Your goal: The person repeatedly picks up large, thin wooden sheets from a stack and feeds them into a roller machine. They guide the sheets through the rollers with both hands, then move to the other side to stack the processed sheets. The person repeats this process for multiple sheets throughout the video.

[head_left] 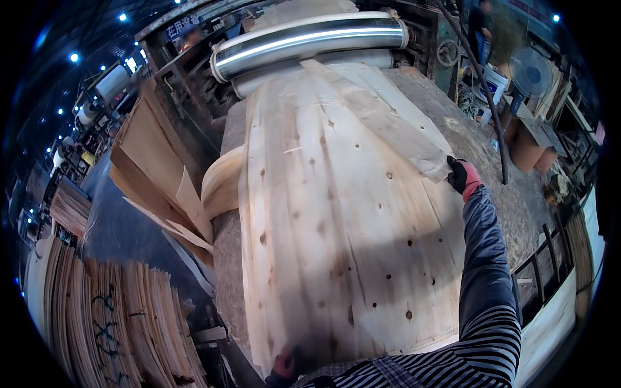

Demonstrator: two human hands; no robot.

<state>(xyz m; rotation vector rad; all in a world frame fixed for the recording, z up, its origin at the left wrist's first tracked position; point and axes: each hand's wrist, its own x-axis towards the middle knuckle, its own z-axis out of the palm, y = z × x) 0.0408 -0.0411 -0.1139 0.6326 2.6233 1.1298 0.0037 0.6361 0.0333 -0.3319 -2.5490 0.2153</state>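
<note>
A wide, pale wood veneer sheet (362, 213) with dark knots lies lengthwise on the table, its far end at a shiny metal roller (310, 48). My right hand (463, 177), in a black and pink-red glove, grips the near end of a narrow veneer strip (388, 126) at the sheet's right edge. The strip slants across the sheet to the roller. My left hand (284, 365), gloved too, is at the sheet's near left corner by the lower edge; blur and shadow hide its fingers. A curved veneer piece (223, 184) sticks out at the sheet's left.
Veneer offcuts (155, 161) lean left of the table. A stack of veneer sheets (116, 317) stands at the lower left. On the right are a dark slanting pole (495, 123), a fan (530, 71) and a metal rack (550, 255). A person (479, 29) stands far right.
</note>
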